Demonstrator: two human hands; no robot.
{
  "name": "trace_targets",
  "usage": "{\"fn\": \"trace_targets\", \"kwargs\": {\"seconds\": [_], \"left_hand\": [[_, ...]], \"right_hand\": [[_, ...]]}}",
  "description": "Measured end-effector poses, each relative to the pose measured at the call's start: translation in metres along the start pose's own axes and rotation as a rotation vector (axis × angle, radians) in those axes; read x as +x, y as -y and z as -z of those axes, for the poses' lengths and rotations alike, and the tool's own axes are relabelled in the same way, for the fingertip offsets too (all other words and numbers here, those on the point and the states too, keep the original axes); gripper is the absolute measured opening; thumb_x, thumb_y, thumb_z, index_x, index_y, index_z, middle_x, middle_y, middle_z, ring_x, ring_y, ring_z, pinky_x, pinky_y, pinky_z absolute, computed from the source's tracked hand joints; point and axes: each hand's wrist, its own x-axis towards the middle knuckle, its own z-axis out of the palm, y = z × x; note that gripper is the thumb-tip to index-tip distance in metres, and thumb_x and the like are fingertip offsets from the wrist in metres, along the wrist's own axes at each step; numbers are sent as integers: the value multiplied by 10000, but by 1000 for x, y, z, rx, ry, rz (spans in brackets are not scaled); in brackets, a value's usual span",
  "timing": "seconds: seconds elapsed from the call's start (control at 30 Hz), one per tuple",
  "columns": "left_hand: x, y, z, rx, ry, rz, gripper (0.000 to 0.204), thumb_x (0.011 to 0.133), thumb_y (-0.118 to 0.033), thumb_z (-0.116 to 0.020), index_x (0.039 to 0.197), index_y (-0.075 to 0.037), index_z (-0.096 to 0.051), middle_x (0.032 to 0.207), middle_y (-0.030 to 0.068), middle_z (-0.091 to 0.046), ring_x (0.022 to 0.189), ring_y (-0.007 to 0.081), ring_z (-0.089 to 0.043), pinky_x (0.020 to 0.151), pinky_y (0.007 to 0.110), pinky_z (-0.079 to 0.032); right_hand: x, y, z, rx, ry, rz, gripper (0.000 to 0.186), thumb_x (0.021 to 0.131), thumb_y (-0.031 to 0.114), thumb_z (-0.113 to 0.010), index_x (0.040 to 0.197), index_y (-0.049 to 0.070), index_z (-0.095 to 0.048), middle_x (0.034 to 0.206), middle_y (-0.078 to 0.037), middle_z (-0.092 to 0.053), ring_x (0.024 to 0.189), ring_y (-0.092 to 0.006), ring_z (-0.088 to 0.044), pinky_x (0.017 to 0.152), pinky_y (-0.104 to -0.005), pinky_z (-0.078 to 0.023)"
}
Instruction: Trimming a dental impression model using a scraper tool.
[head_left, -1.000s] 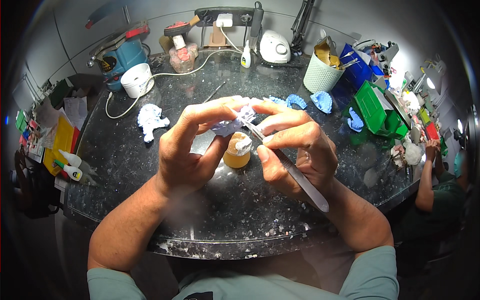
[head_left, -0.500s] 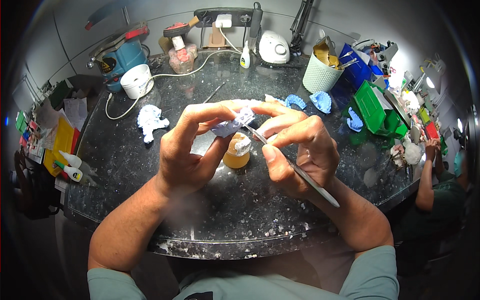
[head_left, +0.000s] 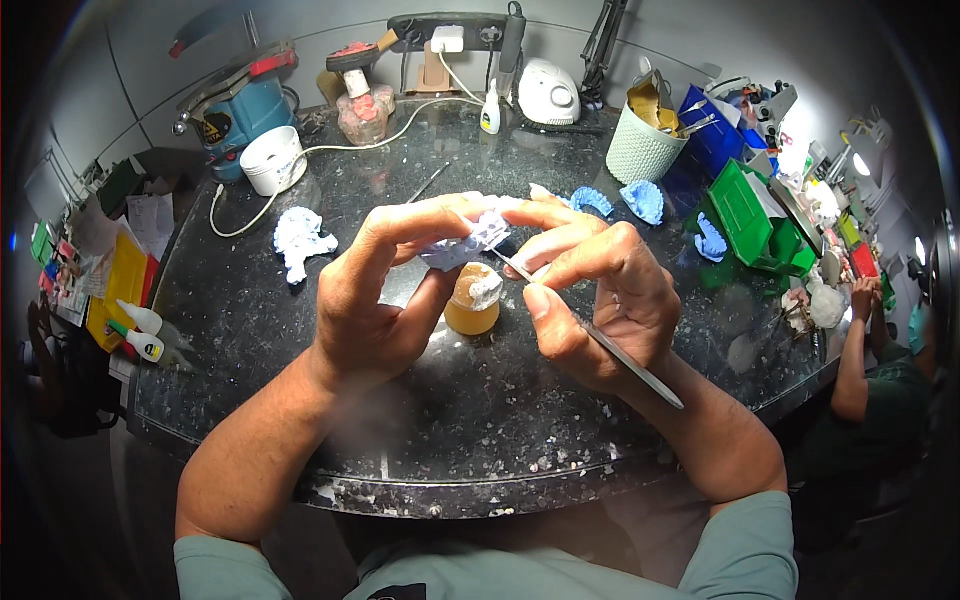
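Observation:
My left hand holds a pale lavender-white, rough molded piece between thumb and fingers. My right hand grips a slim metal hand tool like a pen, its narrow tip at the lower right edge of that piece. Directly beneath, an amber cylindrical block or jar stands on the dark speckled bench with a white lump on its top. Behind my hands lie a crumpled pale blue piece and blue molded arch pieces, partly hidden near my fingers.
A blue machine, white cup, cable, small bottle, white device and tool holder line the back. Green box sits right, yellow tray left. A co-worker's arm is at far right.
The metal tool in my right hand has turned slightly, its handle end swinging right and a little upward, and my right thumb has shifted up along it. My left hand stays nearly still.

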Motion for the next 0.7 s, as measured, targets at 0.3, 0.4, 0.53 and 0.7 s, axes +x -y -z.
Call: {"fn": "trace_targets", "kwargs": {"seconds": [0.3,0.4,0.53,0.7], "left_hand": [[0,1,-1,14,-2,-1,390,873,166,-648,1223,14,-571,1258,216,-675,1241,326,-656,1057,421,-547],[0,2,-1,7,-7,-6,385,877,162,-649,1222,13,-563,1257,221,-677,1239,330,-657,1049,422,-554],[-2,0,-2,21,16,30,354,905,128,-680,1201,15,-520,1252,237,-661,1241,333,-650,1073,431,-512],[-3,-1,-2,20,14,31,359,911,125,-676,1208,13,-509,1253,245,-658,1249,340,-646,1076,430,-510]], "right_hand": [[0,2,0,-1,4,-47,174,841,-51,-644,983,35,-589,989,-140,-689,1200,-392,-663,1150,-601,-367],[0,1,0,-6,22,4,184,841,-59,-631,993,31,-578,991,-146,-681,1199,-387,-662,1148,-597,-370],[-3,-1,-2,37,-11,-9,198,846,-73,-614,1008,24,-554,1028,-159,-663,1195,-382,-662,1126,-574,-403],[-3,-1,-2,53,-6,23,215,843,-92,-612,1015,13,-539,1059,-173,-640,1197,-394,-659,1090,-535,-453]]}}
